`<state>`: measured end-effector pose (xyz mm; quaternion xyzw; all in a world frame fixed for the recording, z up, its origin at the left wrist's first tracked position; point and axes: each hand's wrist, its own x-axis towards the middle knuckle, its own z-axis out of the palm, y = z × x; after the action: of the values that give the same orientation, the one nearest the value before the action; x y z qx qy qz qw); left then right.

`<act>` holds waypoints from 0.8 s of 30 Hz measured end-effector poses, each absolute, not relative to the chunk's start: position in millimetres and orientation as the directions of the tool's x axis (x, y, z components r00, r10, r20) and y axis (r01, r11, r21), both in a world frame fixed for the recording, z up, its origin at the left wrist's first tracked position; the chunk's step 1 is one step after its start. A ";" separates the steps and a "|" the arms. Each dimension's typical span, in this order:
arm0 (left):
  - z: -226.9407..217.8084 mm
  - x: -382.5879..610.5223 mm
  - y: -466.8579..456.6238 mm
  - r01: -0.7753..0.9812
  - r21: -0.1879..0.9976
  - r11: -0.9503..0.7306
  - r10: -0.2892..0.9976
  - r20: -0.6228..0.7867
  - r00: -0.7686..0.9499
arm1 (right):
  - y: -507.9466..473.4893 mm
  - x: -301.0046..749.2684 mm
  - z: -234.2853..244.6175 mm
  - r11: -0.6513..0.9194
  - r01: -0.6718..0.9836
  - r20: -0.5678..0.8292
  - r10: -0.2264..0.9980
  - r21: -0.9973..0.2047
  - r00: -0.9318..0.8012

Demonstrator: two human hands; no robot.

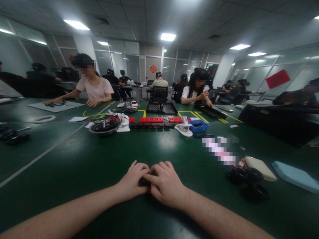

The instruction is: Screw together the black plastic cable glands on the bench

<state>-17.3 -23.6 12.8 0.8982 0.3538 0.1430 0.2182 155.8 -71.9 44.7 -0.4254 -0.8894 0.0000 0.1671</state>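
Both my hands rest on the dark green table (82, 159) near its front edge, knuckles up and touching each other. My left hand (133, 181) and my right hand (165, 184) curl their fingers together over a small dark object (145, 181) that shows only as a sliver between them. I cannot make out what that object is. Both forearms reach in from the bottom of the view.
To the right lie a black headset (249, 181), a cream pad (260, 167) and a light blue pad (295, 176). Further back sit a coil of cable in a round holder (104, 126), red strips (152, 119), a blue bin (199, 126) and black trays (161, 108). People work across the table.
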 end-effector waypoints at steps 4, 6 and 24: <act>14.0 -16.9 -24.8 0.578 0.488 -0.654 0.702 0.104 0.705 | -72.8 155.3 43.1 0.715 0.678 0.322 0.690 -0.170 -0.648; 13.7 -16.7 -25.4 0.581 0.484 -0.654 0.705 0.111 0.701 | -73.5 155.2 42.1 0.744 0.639 0.335 0.663 -0.195 -0.670; 7.9 -19.4 -22.6 0.572 0.478 -0.666 0.699 0.132 0.703 | -71.3 161.7 46.9 0.515 0.801 0.458 0.817 -0.305 -0.350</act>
<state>-19.4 -22.6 7.9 0.8996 0.3533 0.1540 0.2053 161.7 -71.3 46.9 -0.4923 -0.8216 0.0139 0.2871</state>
